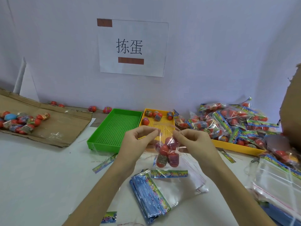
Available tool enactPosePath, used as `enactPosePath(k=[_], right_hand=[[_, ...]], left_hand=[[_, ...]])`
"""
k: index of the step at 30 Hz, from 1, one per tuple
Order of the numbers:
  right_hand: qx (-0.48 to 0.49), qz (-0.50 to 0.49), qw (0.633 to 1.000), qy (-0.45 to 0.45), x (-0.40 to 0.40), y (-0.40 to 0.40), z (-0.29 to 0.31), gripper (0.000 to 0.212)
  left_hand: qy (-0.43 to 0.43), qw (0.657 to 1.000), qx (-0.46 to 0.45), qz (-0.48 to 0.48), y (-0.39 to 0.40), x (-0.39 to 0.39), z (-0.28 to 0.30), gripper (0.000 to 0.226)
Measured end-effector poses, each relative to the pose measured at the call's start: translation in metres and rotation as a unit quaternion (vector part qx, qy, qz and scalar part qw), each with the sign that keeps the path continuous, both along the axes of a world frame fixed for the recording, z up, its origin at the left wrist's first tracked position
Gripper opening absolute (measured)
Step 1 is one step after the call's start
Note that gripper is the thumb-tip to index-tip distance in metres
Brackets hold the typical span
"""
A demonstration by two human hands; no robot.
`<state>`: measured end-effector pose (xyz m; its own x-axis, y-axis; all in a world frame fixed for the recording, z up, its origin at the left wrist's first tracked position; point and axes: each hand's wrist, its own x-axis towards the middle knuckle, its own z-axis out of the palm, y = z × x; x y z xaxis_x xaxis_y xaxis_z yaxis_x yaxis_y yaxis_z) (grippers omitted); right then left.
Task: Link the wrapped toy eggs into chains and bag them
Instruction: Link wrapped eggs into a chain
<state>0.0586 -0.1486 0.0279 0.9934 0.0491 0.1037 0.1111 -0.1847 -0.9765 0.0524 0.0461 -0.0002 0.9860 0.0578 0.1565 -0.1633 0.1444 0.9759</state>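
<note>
A clear plastic bag (166,154) with several red wrapped toy eggs inside hangs in the air over the table's middle. My left hand (138,141) pinches the bag's top edge on the left side. My right hand (190,141) pinches the same edge on the right side. Below the bag lies a stack of empty bags with colourful header strips (151,196). A few loose wrapped eggs (154,115) sit in the yellow tray (164,128) just behind my hands.
A green tray (114,129) stands left of the yellow one. Loose eggs (19,122) lie on flattened cardboard (61,128) at the left. Filled bags (232,123) pile up at the right. More clear bags (276,180) lie at the right front.
</note>
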Motion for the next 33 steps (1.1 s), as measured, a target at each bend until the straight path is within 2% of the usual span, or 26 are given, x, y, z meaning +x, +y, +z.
enactPosePath(k=[6, 11, 13, 15, 17, 19, 21, 24, 29, 33], right_hand=[[-0.006, 0.019, 0.996, 0.086, 0.002, -0.012, 0.006, 0.03], [-0.033, 0.037, 0.993, 0.106, 0.004, -0.018, 0.005, 0.026], [-0.018, 0.003, 0.998, 0.06, 0.005, -0.013, 0.003, 0.017], [-0.05, -0.086, 0.991, -0.088, 0.001, -0.005, -0.001, 0.013], [-0.134, -0.113, 0.945, -0.276, -0.004, 0.005, -0.006, 0.014], [-0.222, -0.086, 0.892, -0.385, -0.008, 0.015, -0.012, 0.009], [-0.266, -0.071, 0.868, -0.413, -0.01, 0.023, -0.018, 0.006], [-0.299, -0.077, 0.856, -0.415, -0.011, 0.027, -0.025, 0.013], [-0.295, -0.088, 0.86, -0.408, -0.006, 0.022, -0.026, 0.014], [-0.295, -0.067, 0.865, -0.401, -0.005, 0.019, -0.024, 0.011]], left_hand=[[0.074, 0.995, -0.063, -0.015, -0.002, 0.0, 0.001, 0.006], [0.08, 0.995, -0.048, -0.035, -0.001, -0.001, 0.0, 0.011], [0.075, 0.996, -0.035, -0.034, -0.001, -0.001, 0.0, 0.01], [0.069, 0.997, -0.022, -0.027, -0.002, -0.001, -0.001, 0.009], [0.06, 0.998, -0.017, -0.026, -0.003, -0.001, -0.002, 0.009], [0.044, 0.999, -0.003, -0.028, -0.005, -0.001, -0.003, 0.008], [0.026, 0.999, 0.017, -0.033, -0.006, -0.002, -0.003, 0.008], [0.002, 0.998, 0.039, -0.042, -0.006, -0.002, -0.005, 0.006], [-0.054, 0.992, 0.105, -0.044, -0.009, -0.003, -0.004, 0.02], [-0.122, 0.971, 0.204, 0.002, -0.011, -0.002, -0.008, 0.014]])
